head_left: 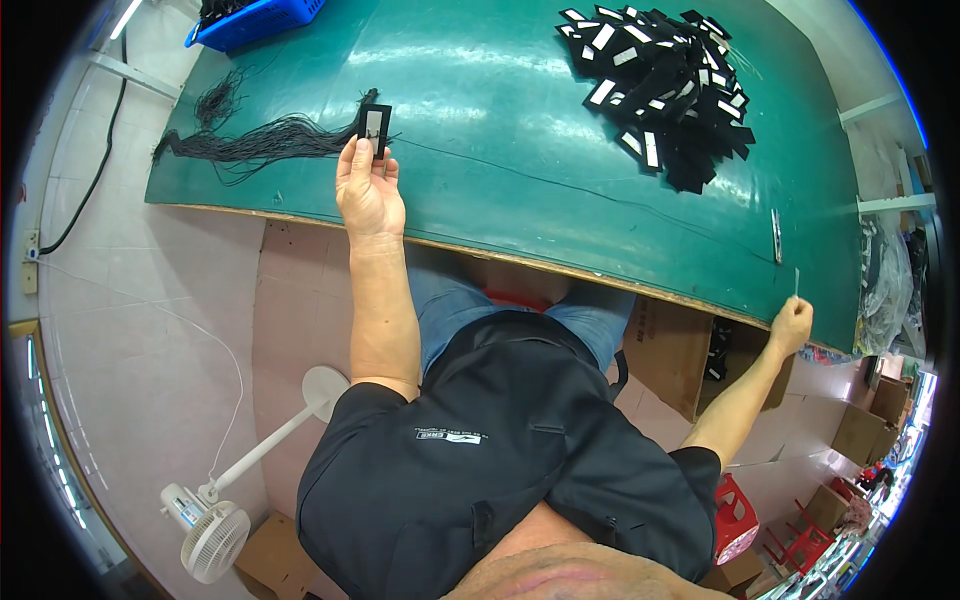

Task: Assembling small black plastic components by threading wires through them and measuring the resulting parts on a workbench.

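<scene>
My left hand (371, 200) is raised above the table's near edge, its fingers pinching a small black rectangular tag (375, 122) with a white panel. Black cord shows across the tag, and one long dark strand (560, 182) trails from there to the right. A bundle of black cords (265, 140) stretches over the tabletop left of the tag. Far to the right, my right hand (792, 324) is closed at the table edge on a thin, pale, needle-like tool (797, 284), too small to name surely. A slim metal tool (777, 237) lies just beyond it.
Many black tags with white panels form a pile (660, 90) on the green table (450, 60). A blue basket (255, 25) stands at the far left. Below are a white fan (215, 530), cardboard boxes (665, 350) and a red stool (735, 515).
</scene>
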Demonstrator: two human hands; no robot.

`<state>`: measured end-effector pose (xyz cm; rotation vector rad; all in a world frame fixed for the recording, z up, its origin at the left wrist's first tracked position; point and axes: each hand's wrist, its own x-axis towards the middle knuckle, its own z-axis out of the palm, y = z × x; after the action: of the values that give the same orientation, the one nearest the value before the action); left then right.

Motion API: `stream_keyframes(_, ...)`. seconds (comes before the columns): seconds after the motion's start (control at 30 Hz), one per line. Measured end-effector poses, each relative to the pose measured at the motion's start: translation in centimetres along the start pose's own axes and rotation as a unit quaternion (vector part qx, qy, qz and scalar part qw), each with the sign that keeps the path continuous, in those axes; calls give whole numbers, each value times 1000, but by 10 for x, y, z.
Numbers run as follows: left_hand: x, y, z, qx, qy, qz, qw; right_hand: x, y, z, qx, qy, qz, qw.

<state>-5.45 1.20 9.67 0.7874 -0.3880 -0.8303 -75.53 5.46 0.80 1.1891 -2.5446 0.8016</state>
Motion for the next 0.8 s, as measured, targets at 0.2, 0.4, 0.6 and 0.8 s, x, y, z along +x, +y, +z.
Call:
stream_keyframes(0.2, -47, -29, 35, 25, -120, -24, 992, -72, -153, -24, 272, 85, -115, 952)
stream_keyframes(0.4, -101, -63, 62, 47, -265, -89, 959, -179, -332, -56, 521, -185, -337, 762)
stream_keyframes(0.6, -118, -72, 57, 117, -291, -63, 947, -208, -349, -33, 586, -260, -319, 698)
stream_keyframes(0.8, -117, -59, 61, 370, -351, 104, 854, -205, -338, -33, 559, -356, -272, 698)
